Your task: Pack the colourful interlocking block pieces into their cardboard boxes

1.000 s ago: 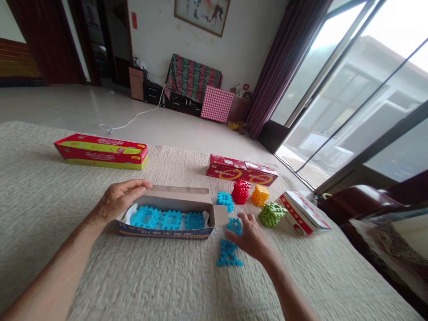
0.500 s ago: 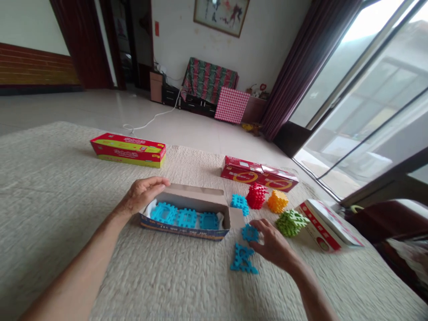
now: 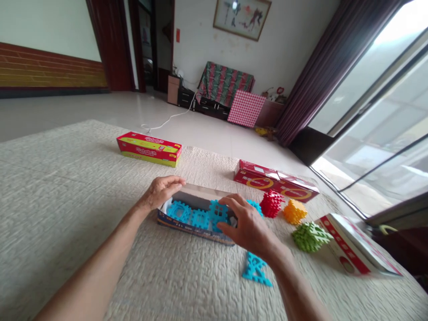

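Note:
My left hand (image 3: 163, 191) grips the back left corner of an open cardboard box (image 3: 194, 233), fingers along the raised flap. Inside the box lie blue interlocking plastic building pieces (image 3: 179, 211) on white lining. Over the box's right end, my right hand (image 3: 245, 220) pinches a blue window-patterned building piece (image 3: 218, 210) between thumb and fingers. A triangular blue piece (image 3: 257, 269) lies on the mat below that hand. Another blue piece (image 3: 256, 206) shows partly behind my right hand.
Red (image 3: 272, 203), yellow (image 3: 294, 211) and green stacks of pieces (image 3: 310, 237) stand to the right. Beyond are a long red box (image 3: 276, 180) and a white-and-red box (image 3: 359, 245). A red-and-yellow box (image 3: 149, 150) sits at the back left on the quilted mat (image 3: 174, 285).
My right hand has lifted the blue piece from the mat and carried it left, over the box. My left hand stays at the box corner. The camera view has turned slightly left.

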`<state>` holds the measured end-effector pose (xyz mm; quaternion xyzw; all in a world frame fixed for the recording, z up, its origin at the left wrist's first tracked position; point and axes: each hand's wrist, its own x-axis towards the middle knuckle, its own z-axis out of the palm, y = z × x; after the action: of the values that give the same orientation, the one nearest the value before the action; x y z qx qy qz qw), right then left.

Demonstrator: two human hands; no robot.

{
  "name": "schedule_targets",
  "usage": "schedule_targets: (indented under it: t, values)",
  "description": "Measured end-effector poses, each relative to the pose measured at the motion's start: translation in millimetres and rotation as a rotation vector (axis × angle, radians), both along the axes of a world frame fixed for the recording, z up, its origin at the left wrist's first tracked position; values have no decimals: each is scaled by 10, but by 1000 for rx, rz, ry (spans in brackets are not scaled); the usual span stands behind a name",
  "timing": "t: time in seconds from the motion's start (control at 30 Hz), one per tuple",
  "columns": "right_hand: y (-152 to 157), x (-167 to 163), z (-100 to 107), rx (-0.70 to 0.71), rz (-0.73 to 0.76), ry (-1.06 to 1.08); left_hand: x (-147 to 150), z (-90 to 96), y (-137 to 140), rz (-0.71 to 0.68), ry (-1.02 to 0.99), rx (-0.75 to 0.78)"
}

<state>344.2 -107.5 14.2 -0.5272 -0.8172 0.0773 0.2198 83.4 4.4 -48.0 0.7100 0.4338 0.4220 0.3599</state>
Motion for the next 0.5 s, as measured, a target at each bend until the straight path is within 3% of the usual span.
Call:
schedule_targets:
  t: [0.27,0.5]
  values:
    - [175,-272,-92,-26,84,-67,-4,14,4,-3,27,59]
    - [93,-115,-74,51,7,32,1,5,9,1,34,57]
